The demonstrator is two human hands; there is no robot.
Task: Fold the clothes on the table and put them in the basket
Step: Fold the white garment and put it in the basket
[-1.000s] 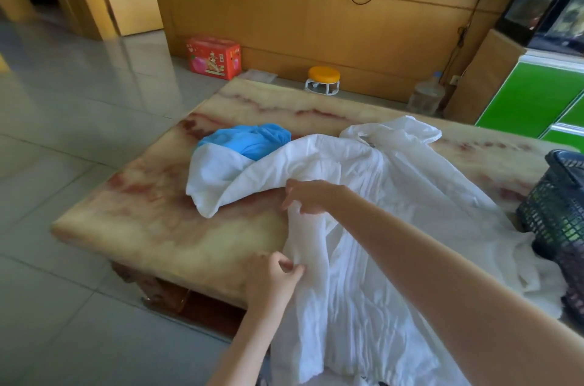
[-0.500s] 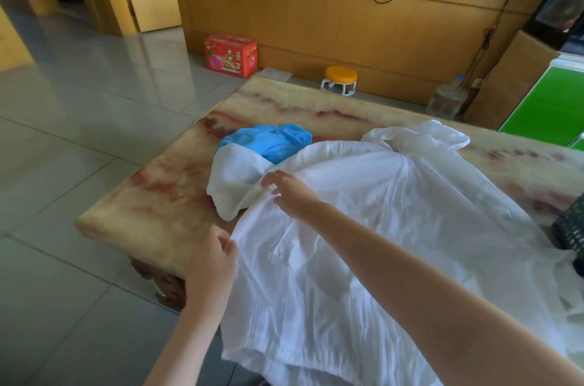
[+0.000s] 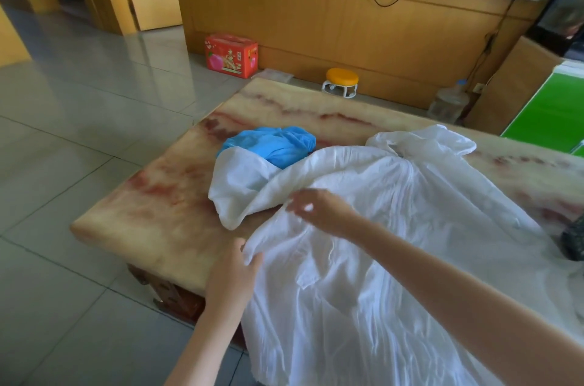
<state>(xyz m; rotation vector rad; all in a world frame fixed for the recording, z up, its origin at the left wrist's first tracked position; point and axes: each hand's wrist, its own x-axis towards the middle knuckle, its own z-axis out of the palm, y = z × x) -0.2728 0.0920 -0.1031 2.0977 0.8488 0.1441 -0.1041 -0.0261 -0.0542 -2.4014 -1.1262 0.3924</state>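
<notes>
1. Far up and to the left of my left hand, a red box (image 3: 231,54) sits on the tiled floor against the wooden wall.
2. The table (image 3: 148,211) has a cream top with red veins; its bare corner lies just left of both hands.
3. My left hand (image 3: 233,279) is at the table's near edge. Its thumb and fingers are clamped on the left border of the white shirt (image 3: 395,259), with a bit of cloth bunched under the thumb.
4. Above that grip, further along the table, a blue garment (image 3: 273,148) lies crumpled. One white sleeve of the shirt overlaps its near side.
5. My right hand (image 3: 324,211) is up and to the right of the left one, resting on the shirt. Its fingers are curled on a raised fold; the fingertips are blurred, but cloth shows between them.
6. The shirt spreads from both grips to the right across the table, and its lower part hangs over the near edge below my hands. The collar end lies well beyond the right hand.
7. On the floor behind the table stand a stool (image 3: 342,81) with an orange seat and a clear bottle (image 3: 447,104).
8. Far right of the right hand, a sliver of the dark basket (image 3: 574,240) shows at the frame edge, touching the shirt.
</notes>
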